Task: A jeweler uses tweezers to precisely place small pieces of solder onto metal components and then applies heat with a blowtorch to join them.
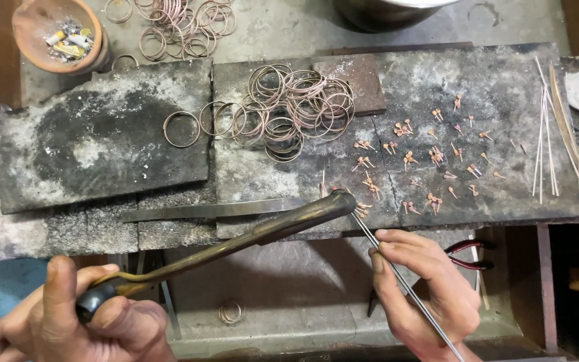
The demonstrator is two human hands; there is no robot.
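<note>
Torch pipe, a long curved brass-coloured tube, is what we are gripping in our left hand: the fingers are clenching its dark rear end at the lower left of the view, and the tube is running up and to the right from that grasp, well clear of the palm, until its tip is sitting at the front edge of the dark stone slab. We are pinching a thin metal rod in our right hand, thumb and fingers closing around its middle; the rod is slanting up and to the left from the grip, and its far end is meeting the tip of the pipe beside a small red-glowing spot.

Just beyond that meeting point, small copper pieces are lying scattered over the slab. Behind them a heap of wire rings is resting, with more rings farther back near a clay bowl. A flat metal strip is lying under the pipe, thin straight wires are lying at the right, and red-handled pliers are resting just beside our right hand.
</note>
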